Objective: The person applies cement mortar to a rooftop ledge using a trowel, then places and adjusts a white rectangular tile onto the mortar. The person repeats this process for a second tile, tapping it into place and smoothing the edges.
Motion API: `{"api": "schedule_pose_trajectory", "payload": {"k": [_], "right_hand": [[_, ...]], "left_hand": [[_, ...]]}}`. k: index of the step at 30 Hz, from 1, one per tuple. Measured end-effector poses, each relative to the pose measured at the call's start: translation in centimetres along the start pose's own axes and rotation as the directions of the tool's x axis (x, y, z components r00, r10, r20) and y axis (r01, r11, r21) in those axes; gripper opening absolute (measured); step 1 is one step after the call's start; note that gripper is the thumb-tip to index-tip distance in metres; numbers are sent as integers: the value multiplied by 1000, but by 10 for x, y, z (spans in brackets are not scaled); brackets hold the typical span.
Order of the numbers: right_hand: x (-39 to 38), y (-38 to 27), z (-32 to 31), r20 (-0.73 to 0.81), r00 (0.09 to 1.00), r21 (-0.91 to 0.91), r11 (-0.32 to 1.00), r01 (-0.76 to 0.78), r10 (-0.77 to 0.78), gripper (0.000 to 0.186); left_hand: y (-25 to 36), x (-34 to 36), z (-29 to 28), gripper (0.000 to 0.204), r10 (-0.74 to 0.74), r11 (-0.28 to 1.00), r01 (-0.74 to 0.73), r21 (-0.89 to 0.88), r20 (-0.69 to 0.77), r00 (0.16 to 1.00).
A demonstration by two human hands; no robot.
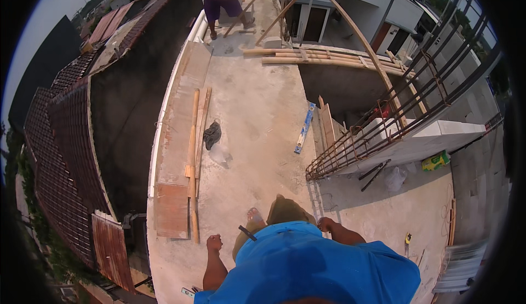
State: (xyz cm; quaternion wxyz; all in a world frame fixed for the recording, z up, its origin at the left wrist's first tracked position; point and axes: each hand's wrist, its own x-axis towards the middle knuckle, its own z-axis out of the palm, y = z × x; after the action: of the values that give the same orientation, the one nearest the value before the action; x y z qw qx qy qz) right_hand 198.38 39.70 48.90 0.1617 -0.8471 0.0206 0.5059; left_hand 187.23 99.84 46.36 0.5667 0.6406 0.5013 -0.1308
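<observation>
My left hand hangs at my side over the concrete, its fingers curled in with nothing seen in them. A bamboo pole and flat boards lie in front of it. My right hand hangs beside my right leg; its fingers are too small and partly hidden to read. Ahead of it, a blue spirit level lies on the floor along the opening's edge. A dark crumpled cloth or bag lies left of the middle. A dark stick-like item juts out at my waist.
A tied rebar cage leans across the right, beside a white block wall. Bamboo poles span the floor opening. The slab's left edge drops toward tiled roofs. Another person stands far ahead. A tape measure lies right.
</observation>
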Motion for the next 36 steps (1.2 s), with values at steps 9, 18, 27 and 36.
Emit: {"api": "schedule_pose_trajectory", "payload": {"k": [9, 18, 27, 36], "right_hand": [[120, -102, -114, 7, 967, 547, 809, -216, 253, 66], [332, -255, -526, -461, 880, 422, 901, 101, 118, 50], [458, -389, -858, -755, 636, 481, 792, 377, 156, 42], [585, -455, -783, -72, 927, 522, 805, -280, 369, 34]], "left_hand": [[483, 235, 47, 27, 537, 841, -537, 67, 19, 843], [523, 324, 129, 24, 90, 925, -247, 289, 464, 881], [685, 483, 157, 21, -21, 606, -407, 683, 525, 851], [1166, 770, 253, 25, 267, 898, -327, 295, 225, 937]]}}
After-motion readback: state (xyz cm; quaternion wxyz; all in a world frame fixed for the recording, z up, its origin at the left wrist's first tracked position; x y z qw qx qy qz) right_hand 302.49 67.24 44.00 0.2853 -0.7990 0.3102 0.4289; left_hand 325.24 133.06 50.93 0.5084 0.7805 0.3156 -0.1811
